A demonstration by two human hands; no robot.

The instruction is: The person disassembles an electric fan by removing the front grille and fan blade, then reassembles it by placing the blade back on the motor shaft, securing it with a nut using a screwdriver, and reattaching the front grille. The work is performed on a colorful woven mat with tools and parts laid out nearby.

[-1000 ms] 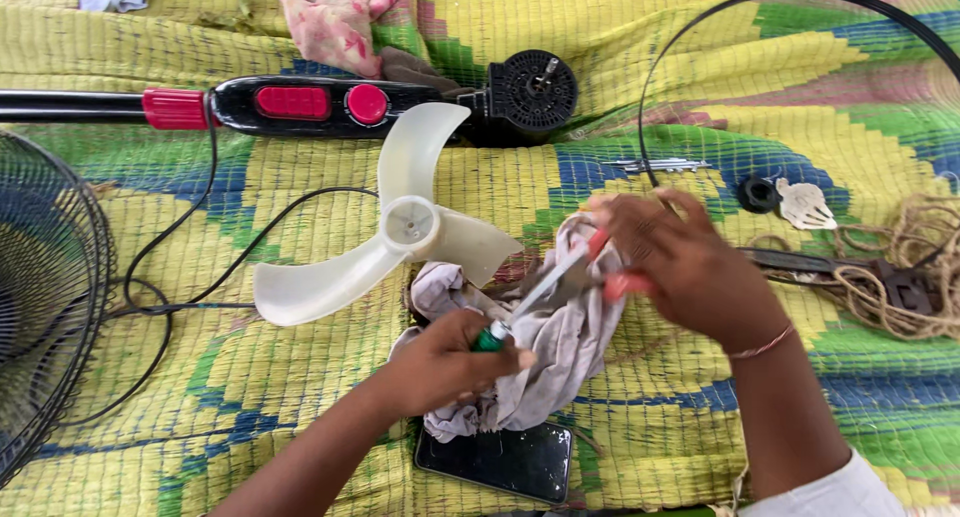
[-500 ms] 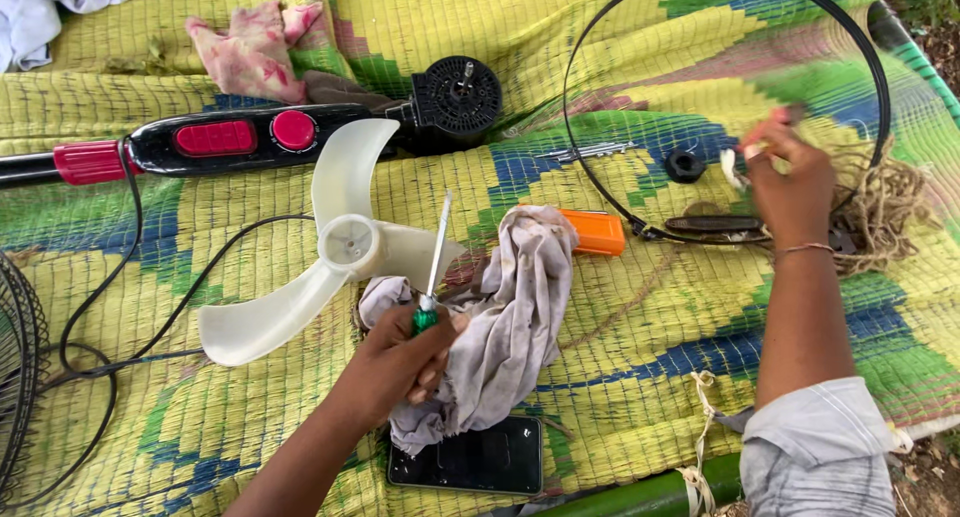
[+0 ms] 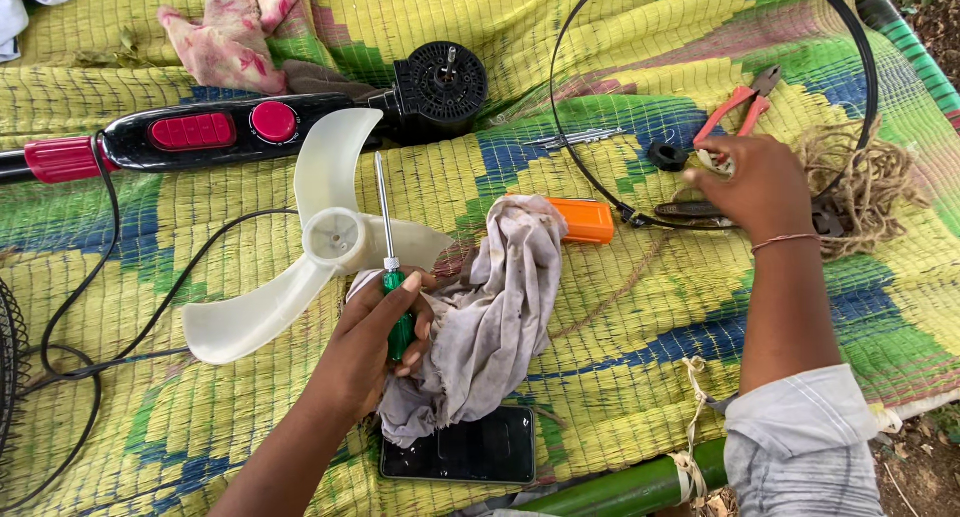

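On the woven mat (image 3: 620, 307), left hand (image 3: 375, 342) fingers clamped on green screwdriver (image 3: 390, 262), right hand (image 3: 755, 182) fingers pinching small white part (image 3: 712, 161)

Bright, even daylight, soft shadows (no glare), edges perhaps slightly warped, focus sharp.

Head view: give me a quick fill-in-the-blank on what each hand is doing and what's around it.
1. The left hand grips a screwdriver with a ____ handle.
2. The right hand reaches to a small white part just below the ____ handled pliers.
3. The white fan blade has ____ vanes.
4. The grey rag partly covers a black ____ lying screen up.

Missing words: green; red; three; phone
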